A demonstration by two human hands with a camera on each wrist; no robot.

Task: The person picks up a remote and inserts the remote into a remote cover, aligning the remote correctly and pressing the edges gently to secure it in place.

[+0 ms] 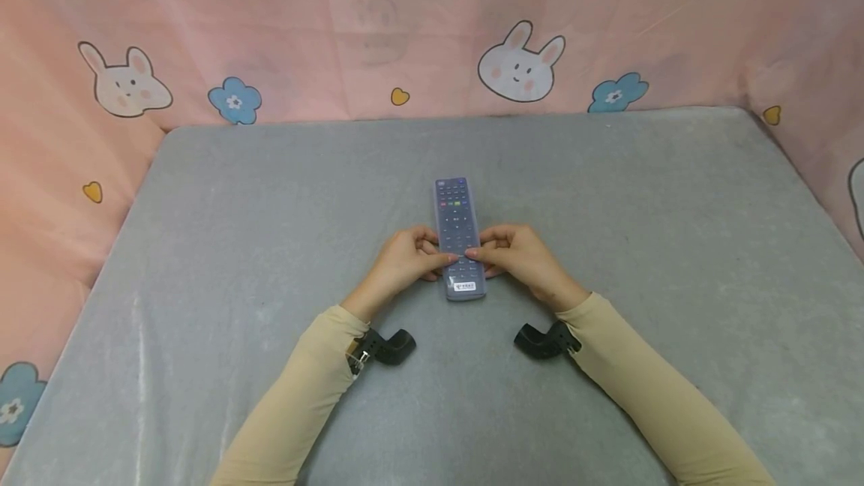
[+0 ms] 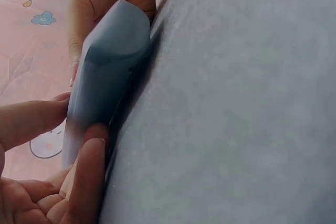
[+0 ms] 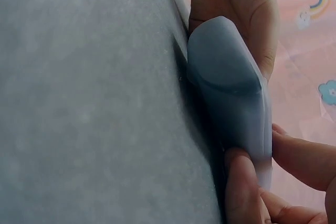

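A remote control in a translucent pale sleeve lies lengthwise in front of me, its buttons facing up and a white label at the near end. My left hand grips its left edge, thumb on the button face and fingers curled against the side. From the other side my right hand holds it the same way, and the two thumb tips nearly meet over the lower buttons. Both wrist views show the near end of the remote control close over the grey cloth, with fingertips at its lower edge.
The table is covered with grey cloth. Behind it and at both sides hangs a pink curtain printed with rabbits, flowers and hearts. A black wrist mount sticks out of the left sleeve, another wrist mount out of the right.
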